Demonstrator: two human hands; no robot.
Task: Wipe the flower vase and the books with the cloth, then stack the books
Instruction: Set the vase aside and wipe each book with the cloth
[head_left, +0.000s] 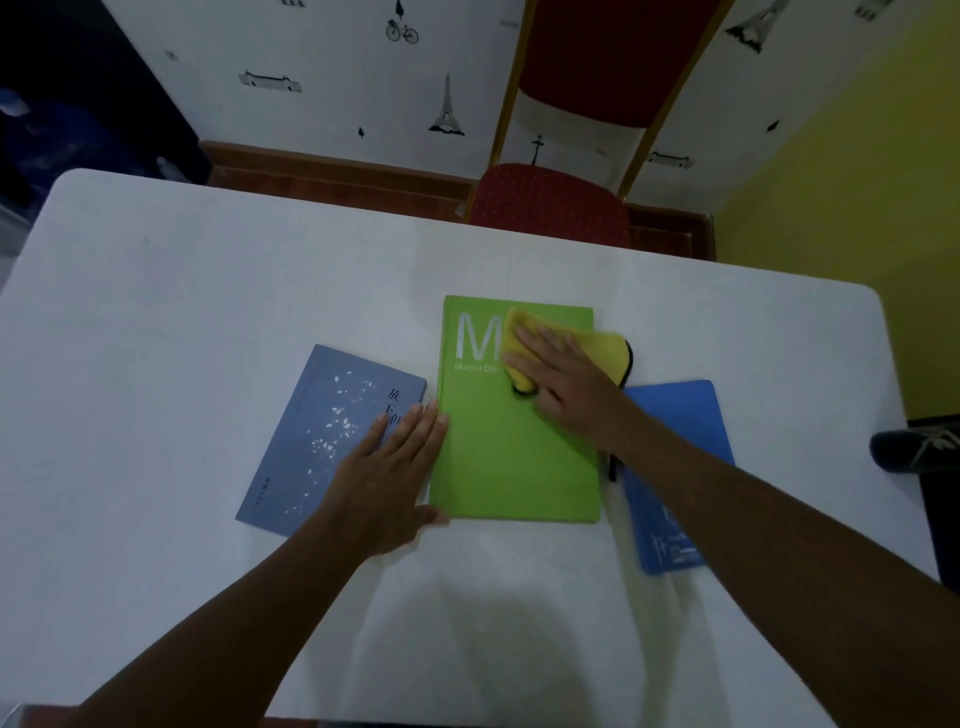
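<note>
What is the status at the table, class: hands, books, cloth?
Right hand flat, pressing yellow cloth on green book. Left hand flat, steadying its edge, partly over grey book. Blue book under right forearm. Books unstacked; no vase visible.

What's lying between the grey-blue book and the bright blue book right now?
In the head view, the green book lies between the grey-blue book and the bright blue book. The right hand presses the yellow cloth on its top-right corner.
</note>
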